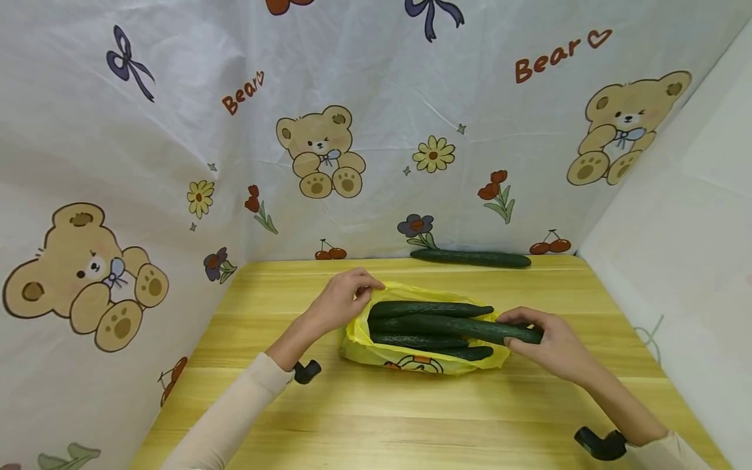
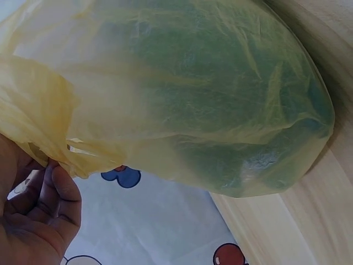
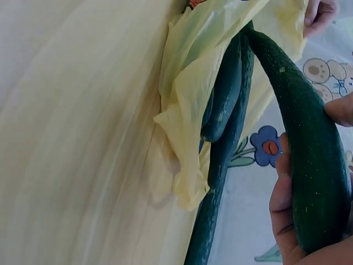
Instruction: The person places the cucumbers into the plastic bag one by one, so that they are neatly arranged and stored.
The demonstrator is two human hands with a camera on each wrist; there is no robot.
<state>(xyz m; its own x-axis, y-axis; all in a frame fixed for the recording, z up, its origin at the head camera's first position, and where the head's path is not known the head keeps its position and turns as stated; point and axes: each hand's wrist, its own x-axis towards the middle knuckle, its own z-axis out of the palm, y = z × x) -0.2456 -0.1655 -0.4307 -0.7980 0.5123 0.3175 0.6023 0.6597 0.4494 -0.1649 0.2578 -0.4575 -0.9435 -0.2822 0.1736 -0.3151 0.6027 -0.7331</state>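
A yellow plastic bag (image 1: pixel 358 352) lies on the table with its mouth spread, showing several dark green cucumbers (image 1: pixel 431 309) side by side inside. My left hand (image 1: pixel 343 300) pinches the bag's rim at its left end; in the left wrist view the thumb and fingers (image 2: pixel 65 190) hold the gathered film, and green shows through the bag (image 2: pixel 215 72). My right hand (image 1: pixel 558 346) grips one cucumber (image 1: pixel 458 328) near its right end. The far end of that cucumber (image 3: pixel 314 160) reaches into the bag's mouth, over the others.
Another cucumber (image 1: pixel 470 258) lies along the table's back edge, against the bear-printed cloth (image 1: pixel 376 222). The wooden table (image 1: pixel 376 424) has cloth-covered walls at the back and left, and a plain white wall (image 1: pixel 693 215) at the right. A thin cord (image 1: pixel 652 336) hangs near the right edge.
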